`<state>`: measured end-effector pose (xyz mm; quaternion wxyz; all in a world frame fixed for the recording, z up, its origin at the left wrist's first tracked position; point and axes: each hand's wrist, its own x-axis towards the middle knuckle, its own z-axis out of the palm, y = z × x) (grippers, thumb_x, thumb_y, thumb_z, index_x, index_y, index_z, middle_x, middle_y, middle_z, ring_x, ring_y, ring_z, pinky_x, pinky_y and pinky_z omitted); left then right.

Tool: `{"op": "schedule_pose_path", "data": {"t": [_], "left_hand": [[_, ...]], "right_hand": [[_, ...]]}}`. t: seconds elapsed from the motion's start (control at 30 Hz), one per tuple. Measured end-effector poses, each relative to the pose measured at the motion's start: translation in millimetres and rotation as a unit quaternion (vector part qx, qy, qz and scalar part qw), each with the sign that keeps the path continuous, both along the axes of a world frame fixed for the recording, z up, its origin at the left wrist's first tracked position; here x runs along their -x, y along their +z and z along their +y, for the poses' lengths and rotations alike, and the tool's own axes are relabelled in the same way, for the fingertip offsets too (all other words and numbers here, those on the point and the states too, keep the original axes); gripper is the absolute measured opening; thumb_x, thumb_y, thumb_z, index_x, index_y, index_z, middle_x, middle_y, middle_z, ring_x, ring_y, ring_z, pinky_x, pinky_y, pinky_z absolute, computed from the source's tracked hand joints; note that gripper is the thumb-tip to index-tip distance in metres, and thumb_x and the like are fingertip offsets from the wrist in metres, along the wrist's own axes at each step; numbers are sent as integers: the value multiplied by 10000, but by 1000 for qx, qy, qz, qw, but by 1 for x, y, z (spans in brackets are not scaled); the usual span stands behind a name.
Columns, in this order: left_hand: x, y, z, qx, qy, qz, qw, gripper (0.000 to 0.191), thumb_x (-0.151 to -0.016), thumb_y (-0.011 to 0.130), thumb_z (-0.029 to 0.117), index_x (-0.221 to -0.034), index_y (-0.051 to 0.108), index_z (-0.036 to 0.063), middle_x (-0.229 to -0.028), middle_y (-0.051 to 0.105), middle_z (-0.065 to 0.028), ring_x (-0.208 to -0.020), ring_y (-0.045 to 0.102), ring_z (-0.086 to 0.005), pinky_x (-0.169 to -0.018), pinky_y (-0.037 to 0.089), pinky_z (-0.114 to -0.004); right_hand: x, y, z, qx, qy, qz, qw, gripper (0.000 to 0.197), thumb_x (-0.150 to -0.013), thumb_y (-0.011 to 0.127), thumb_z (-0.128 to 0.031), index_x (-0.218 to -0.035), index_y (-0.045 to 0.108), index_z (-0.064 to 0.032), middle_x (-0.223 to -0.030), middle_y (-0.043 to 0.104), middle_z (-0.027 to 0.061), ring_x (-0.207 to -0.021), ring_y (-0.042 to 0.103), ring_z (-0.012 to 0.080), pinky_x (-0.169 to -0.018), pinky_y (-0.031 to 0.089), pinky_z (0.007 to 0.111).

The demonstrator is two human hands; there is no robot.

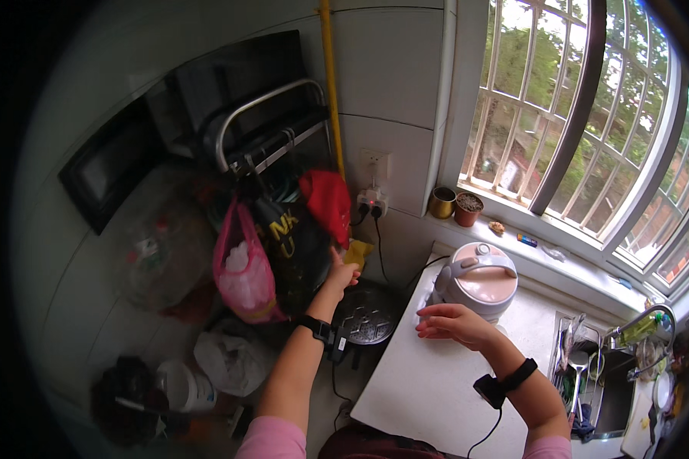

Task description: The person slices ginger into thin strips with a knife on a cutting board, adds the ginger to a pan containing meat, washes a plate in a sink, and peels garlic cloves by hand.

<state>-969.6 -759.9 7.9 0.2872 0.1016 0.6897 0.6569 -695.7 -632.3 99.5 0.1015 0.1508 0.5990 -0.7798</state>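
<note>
My left hand (341,277) reaches to the side of a black bag (290,241) with yellow lettering, just below a red cloth item (327,203). Its fingers are spread, with nothing seen in them; whether a fingertip touches the bag is unclear. Behind the hand, a yellow piece of cloth or plastic (358,252) shows. Over the white countertop (402,390), my right hand (456,327) hovers with fingers parted and holding nothing. Just beyond it stands a white and pink electric pressure cooker (482,278), its lid on.
A pink plastic bag (244,275) hangs from a metal-framed rack (264,109). Below sits a round patterned metal plate (367,321). A wall socket adapter (373,201) has cords plugged in. Two small pots line the windowsill (531,246). To the right is a sink (615,390) with a dish rack (577,356).
</note>
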Motion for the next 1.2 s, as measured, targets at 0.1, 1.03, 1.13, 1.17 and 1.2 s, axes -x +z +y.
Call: {"op": "schedule_pose_path", "data": {"t": [0.1, 1.03, 1.13, 1.17, 1.2], "left_hand": [[45, -15, 21, 3, -24, -57, 998, 892, -739, 513, 12, -1405, -50, 203, -1051, 528, -128, -677, 558, -153, -476, 471, -245], [108, -160, 42, -66, 47, 91, 993, 491, -693, 575, 64, -1138, 376, 2, -1095, 473, -150, -1052, 474, -270, -896, 379, -354], [103, -158, 43, -53, 23, 56, 997, 545, -678, 574, 56, -1173, 353, -7, -1129, 452, -156, -1089, 447, -267, -925, 357, -354], [99, -156, 44, -67, 1, 40, 997, 569, -673, 570, 50, -1192, 344, -10, -1149, 441, -160, -1102, 436, -273, -937, 348, -356], [93, -151, 46, -67, -2, 38, 997, 569, -673, 570, 50, -1192, 344, -10, -1149, 441, -160, -1102, 436, -273, -937, 348, -356]], "right_hand": [[60, -7, -4, -33, -19, -39, 999, 337, -889, 499, -153, -1183, 467, 6, -1000, 593, 112, -905, 595, 167, -831, 481, 271], [391, -116, 4, -640, -63, 216, 735, 209, -748, 543, -147, -936, 535, -57, -746, 598, 165, -676, 602, 328, -579, 468, 431], [390, -112, 8, -678, -62, 202, 704, 207, -775, 520, -177, -955, 546, -77, -737, 603, 156, -673, 605, 323, -580, 470, 433], [395, -112, 11, -698, -57, 218, 679, 190, -768, 516, -170, -915, 566, -61, -708, 605, 138, -651, 608, 312, -562, 479, 422], [396, -111, 15, -718, -50, 232, 654, 180, -761, 511, -162, -875, 586, -45, -679, 608, 121, -629, 611, 300, -544, 488, 411]]}}
